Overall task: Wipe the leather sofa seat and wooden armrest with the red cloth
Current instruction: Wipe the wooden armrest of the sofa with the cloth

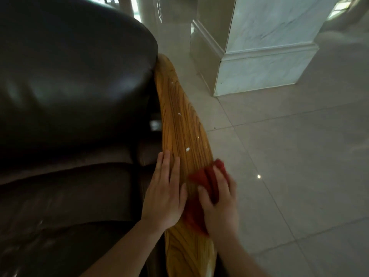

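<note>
Two hands were in view, both resting on one wooden armrest, which ran from 6 o'clock toward 12 o'clock through the frame centre. The right hand, at about 5 o'clock, was curled over one red cloth, fingers closed down on it and pressing it against the wood. The left hand lay flat and open just beside it at 7 o'clock, palm on the inner edge of the armrest, holding nothing.

The cloth was bunched and folded under the fingers; it appeared soft, light and limp, so it would likely conform to the curved wood. Hold is best taken from above with a spread palm, keeping the folds gathered so no loose corner drags. The armrest looked hard and glossy, probably slippery under the cloth, needing steady downward pressure.

Three small white specks were visible on the wood toward 12 o'clock of the cloth, not yet reached; a fourth could not be confirmed. One leather sofa seat occupied the 9 o'clock side, with one padded backrest above it. One marble column base stood at 1 o'clock on the tiled floor.
</note>
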